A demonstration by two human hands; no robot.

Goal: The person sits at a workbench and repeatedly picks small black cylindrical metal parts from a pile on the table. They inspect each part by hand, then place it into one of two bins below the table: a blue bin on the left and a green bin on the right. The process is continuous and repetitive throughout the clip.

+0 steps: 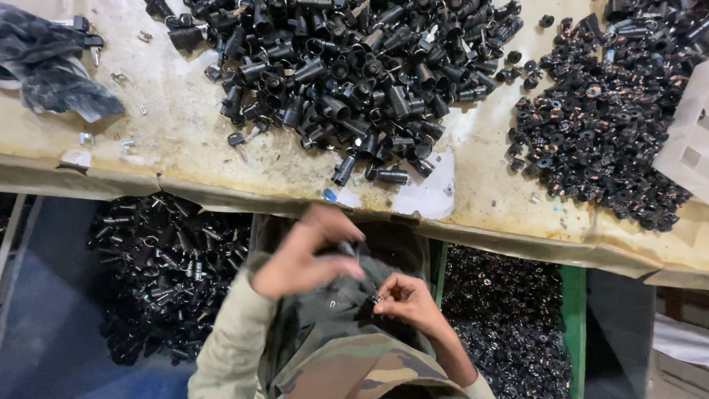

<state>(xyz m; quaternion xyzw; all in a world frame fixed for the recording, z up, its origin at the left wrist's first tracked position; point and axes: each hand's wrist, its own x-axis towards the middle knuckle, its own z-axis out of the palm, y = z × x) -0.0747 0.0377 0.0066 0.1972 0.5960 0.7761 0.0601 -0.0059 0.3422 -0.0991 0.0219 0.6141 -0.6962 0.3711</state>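
While glossy black cylinders (347,81) heap, both hands (306,251) pinch small metal parts (377,298).

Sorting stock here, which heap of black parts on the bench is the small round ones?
The right-hand heap, beside the white plastic piece: small round ring-like parts. The middle heap holds longer tubular pieces.

small black cylindrical part (347,249) pinched in left-hand fingertips, blurred, below bench edge. tiny metal-tipped dark piece (377,298) pinched in right-hand fingertips, just beside it, over lap.
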